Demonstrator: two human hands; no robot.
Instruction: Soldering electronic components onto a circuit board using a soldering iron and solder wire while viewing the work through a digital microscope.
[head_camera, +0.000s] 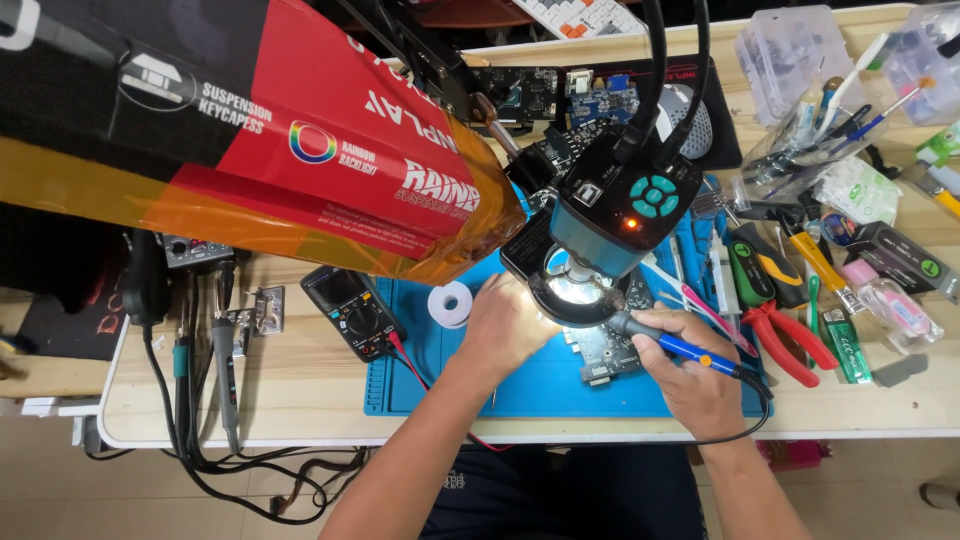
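Workbench (300, 385) of pale wood carries a blue work mat (520, 385) at centre, with a red and black box (300, 130) looming at ten o'clock, a black multimeter (352, 310) at nine o'clock of the mat, and red-handled pliers (790, 340) among hand tools at three o'clock. A teal microscope head (625, 205) with a lit ring lamp hangs over the mat. The left hand (505, 325) rests knuckles-up beside the lamp, fingers curled under; what they grip cannot be told. The right hand (695, 375) is closed pen-fashion round a blue-handled soldering iron (670, 343), tip aimed towards eleven o'clock. A dark circuit board (605, 355) lies beneath the lamp, between both hands.
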